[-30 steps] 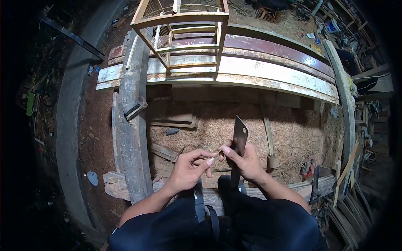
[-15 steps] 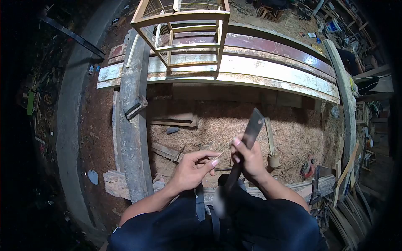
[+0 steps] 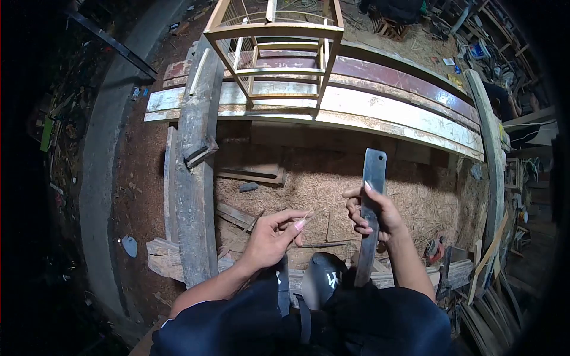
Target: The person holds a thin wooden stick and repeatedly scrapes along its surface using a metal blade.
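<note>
Between thumb and fingers, my left hand (image 3: 272,240) pinches a thin light strip (image 3: 309,218) whose free end points up and to the right. My right hand (image 3: 380,215) grips a long dark flat blade (image 3: 374,168) with a small hole near its top corner. The blade stands nearly upright, its lower end close to my lap. A gap separates the two hands, and the blade does not touch the strip. Both hands are above the shavings-covered ground.
A wooden frame with thin bars (image 3: 287,72) stands on the long planks (image 3: 380,113) ahead. Thick beams flank me, left (image 3: 192,196) and right (image 3: 488,124). A dark block (image 3: 200,152) lies on the left beam. Part of another person (image 3: 507,104) shows at far right.
My right hand has moved right, away from my left hand, and has turned the blade so its flat face shows. My left hand stays nearly in place. The view has shifted slightly.
</note>
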Available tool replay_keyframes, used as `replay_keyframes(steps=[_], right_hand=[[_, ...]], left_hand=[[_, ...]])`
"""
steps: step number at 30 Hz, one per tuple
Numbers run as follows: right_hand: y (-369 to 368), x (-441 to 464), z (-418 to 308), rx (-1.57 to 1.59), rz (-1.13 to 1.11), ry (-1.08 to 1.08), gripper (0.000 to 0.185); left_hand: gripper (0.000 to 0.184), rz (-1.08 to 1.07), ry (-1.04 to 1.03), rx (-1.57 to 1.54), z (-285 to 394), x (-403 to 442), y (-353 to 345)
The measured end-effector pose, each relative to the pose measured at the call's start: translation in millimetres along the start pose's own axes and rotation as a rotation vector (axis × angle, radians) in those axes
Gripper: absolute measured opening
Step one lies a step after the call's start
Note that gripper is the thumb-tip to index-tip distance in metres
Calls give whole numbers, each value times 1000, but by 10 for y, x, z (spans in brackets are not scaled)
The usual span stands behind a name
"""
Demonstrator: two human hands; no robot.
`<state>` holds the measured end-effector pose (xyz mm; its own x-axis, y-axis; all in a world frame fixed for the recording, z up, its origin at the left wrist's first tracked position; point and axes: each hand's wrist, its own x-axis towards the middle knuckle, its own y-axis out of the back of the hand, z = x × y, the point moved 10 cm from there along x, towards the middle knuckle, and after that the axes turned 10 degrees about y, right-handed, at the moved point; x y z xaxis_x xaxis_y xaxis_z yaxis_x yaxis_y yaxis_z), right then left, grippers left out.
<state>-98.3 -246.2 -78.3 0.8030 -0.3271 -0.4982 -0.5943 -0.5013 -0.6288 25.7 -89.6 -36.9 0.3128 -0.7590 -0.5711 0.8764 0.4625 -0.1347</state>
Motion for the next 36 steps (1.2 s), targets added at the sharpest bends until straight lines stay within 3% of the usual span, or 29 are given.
replay_keyframes(steps=[3, 8, 11, 14, 18, 20, 26, 29, 30, 31, 36], right_hand=[[118, -118, 245, 93, 39, -114, 57], [186, -256, 323, 210, 35, -66, 64], [69, -360, 382, 156, 4, -72, 69], [-65, -351, 367, 175, -81, -47, 86], [-361, -323, 232, 113, -202, 30, 89], [-465, -299, 214, -61, -223, 36, 86], [-753, -153, -242, -683, -253, 326, 61], [-1077, -238, -491, -1013, -225, 623, 68], [-1278, -349, -647, -1091, -282, 1009, 62], [-1243, -328, -622, -1122, -275, 994, 59], [-1292, -351, -686, -1191, -249, 1056, 53]], left_hand=[[30, 4, -6, -54, 30, 9, 36], [33, 14, 53, -149, 19, 4, 81], [34, 16, 71, -165, 38, 27, 104], [36, -9, 42, -206, 79, 53, 113], [38, -44, 41, -203, 96, 79, 112], [39, -83, 23, -228, 125, 86, 88], [40, -94, -13, -204, 300, 160, 50], [35, -118, -47, -261, 338, 134, 34], [30, -142, -84, -299, 363, 117, 27], [16, -149, -81, -300, 370, 97, 16], [14, -172, -20, -317, 327, 69, -33]])
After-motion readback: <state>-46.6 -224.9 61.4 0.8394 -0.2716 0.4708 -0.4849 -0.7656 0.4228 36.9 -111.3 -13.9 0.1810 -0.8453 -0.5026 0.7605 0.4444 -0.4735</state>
